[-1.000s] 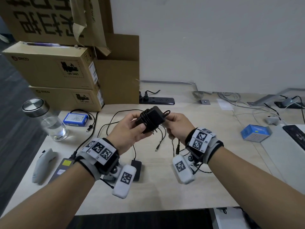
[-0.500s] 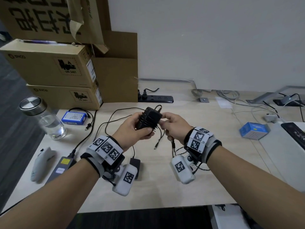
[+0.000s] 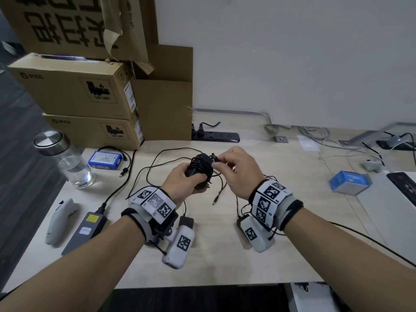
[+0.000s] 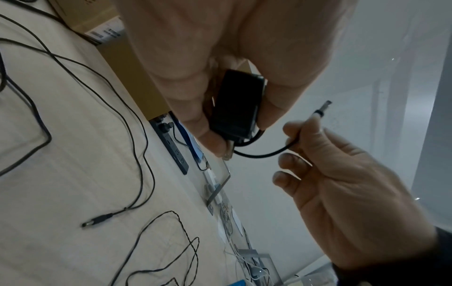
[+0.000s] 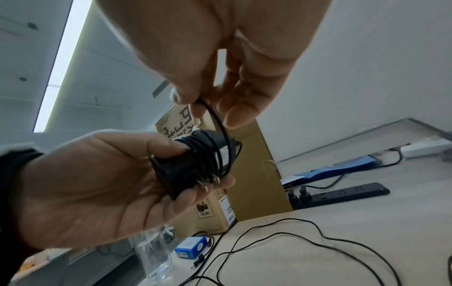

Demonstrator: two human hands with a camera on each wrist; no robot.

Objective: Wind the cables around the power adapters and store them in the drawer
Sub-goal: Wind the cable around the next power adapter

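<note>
At lower left of the head view a flat adapter (image 3: 86, 226) lies unwound on the desk (image 3: 225, 255), its cord trailing; no drawer is in sight, so storing is all ahead of you. At centre, your left hand (image 3: 183, 182) curls round the black adapter (image 3: 200, 167), held above the desk, several turns of cable (image 5: 208, 152) already on it. Just right of it, your right hand (image 3: 239, 170) pinches the cable's last stretch near its plug (image 4: 322, 108). Judged from this, one adapter is nearly wound; tucking the end remains.
</note>
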